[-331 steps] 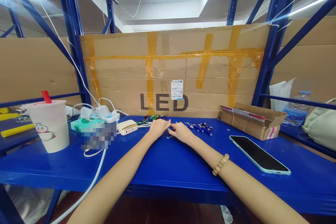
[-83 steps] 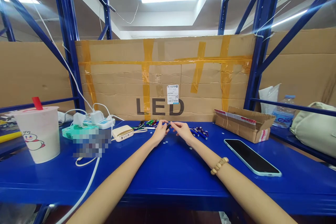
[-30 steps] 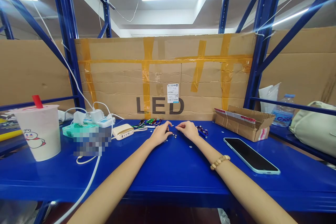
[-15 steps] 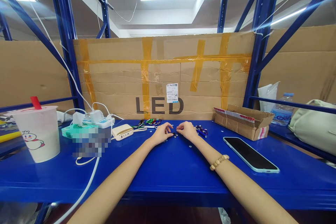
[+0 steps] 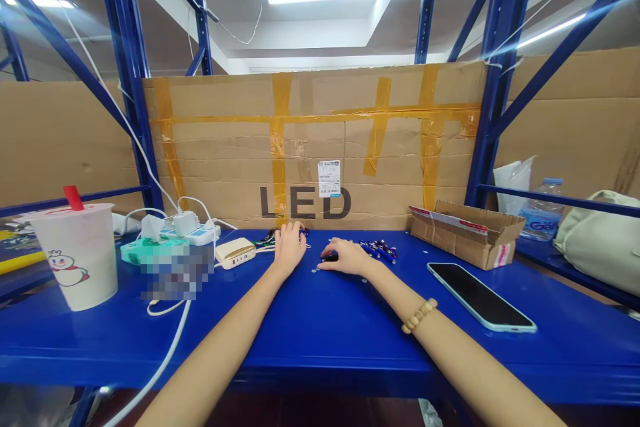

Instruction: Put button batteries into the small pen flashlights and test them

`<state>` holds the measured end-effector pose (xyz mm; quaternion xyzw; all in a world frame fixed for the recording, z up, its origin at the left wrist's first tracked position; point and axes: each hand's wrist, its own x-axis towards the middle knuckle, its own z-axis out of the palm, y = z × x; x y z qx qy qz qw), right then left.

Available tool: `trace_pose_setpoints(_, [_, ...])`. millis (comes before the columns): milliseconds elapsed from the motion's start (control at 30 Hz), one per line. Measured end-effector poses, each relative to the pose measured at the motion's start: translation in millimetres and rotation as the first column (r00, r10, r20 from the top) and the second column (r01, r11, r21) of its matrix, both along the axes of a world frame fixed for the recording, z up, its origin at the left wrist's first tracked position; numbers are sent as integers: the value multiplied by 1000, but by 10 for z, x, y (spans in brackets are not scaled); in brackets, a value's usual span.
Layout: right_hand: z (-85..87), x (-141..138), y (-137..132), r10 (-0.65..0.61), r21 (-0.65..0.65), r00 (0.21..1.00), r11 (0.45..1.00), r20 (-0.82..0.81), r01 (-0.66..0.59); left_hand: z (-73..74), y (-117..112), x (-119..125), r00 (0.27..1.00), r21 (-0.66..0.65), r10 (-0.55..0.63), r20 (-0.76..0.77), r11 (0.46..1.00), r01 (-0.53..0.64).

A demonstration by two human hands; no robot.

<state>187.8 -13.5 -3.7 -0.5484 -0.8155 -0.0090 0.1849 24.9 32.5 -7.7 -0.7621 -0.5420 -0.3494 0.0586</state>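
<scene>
My left hand [image 5: 290, 247] lies far out on the blue shelf top [image 5: 320, 327]. Its fingers are stretched forward onto a small heap of green, red and blue gadgets [image 5: 273, 235] at the foot of the cardboard wall. My right hand [image 5: 346, 257] rests beside it, fingers curled and pinched on a small dark piece [image 5: 331, 257]. A few tiny silvery discs [image 5: 315, 271] are scattered on the shelf around both hands. Just right of my right hand lies a pile of small blue pieces [image 5: 383, 250]. A bead bracelet sits on my right wrist.
At the left stand a white cup with a red straw [image 5: 75, 257], a power strip with plugs [image 5: 193, 233], a gold power bank [image 5: 235, 253] and a trailing white cable [image 5: 165, 347]. At the right are a phone [image 5: 480, 297], an open cardboard box [image 5: 465, 233], a water bottle [image 5: 543, 217] and a bag [image 5: 595, 240].
My hands were together, working a small piece between them. Now my left hand has moved forward and left onto the coloured heap, while my right hand keeps the dark piece down on the shelf.
</scene>
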Motion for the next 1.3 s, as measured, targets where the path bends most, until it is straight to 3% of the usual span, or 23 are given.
trace_pose_setpoints(67, [-10,-19,7,-20,-21,999,1000,33,21,10,-39,-23,980,-4,110,-164,994,-112])
trace_pose_setpoints(167, [-11,-15,25,-104,-26,992,994,69,106,-31,-75,6,944,-117,198,-265,965,-236])
trace_pose_setpoints(267, [6,18,26,-236,-46,967,969,97,241,-61,-87,39,933,-227,210,-291,933,-280])
trace_pose_setpoints(333, [20,45,19,-297,-47,948,952,114,303,-53,-87,35,926,-206,229,-301,932,-297])
trace_pose_setpoints(433, [33,71,9,-329,-16,934,942,143,334,-23,-70,-13,900,-106,330,-285,922,-372])
trace_pose_setpoints(533, [45,56,1,-322,52,942,946,91,319,-13,-31,-80,880,-185,391,-269,876,-445])
trace_pose_setpoints(633, [60,-1,-10,-332,118,943,937,-3,330,-26,5,-120,895,-294,331,-300,860,-416])
trace_pose_setpoints(900, [26,-61,4,-390,23,918,921,65,390,-49,-30,-43,918,-176,154,-366,957,-231])
trace_pose_setpoints(1133, [11,-18,31,-485,41,871,874,80,484,-88,62,-141,913,-210,189,-361,938,-277])
trace_pose_setpoints(1300, [21,-29,36,-447,153,893,888,56,434,-92,85,-175,905,-166,192,-380,948,-271])
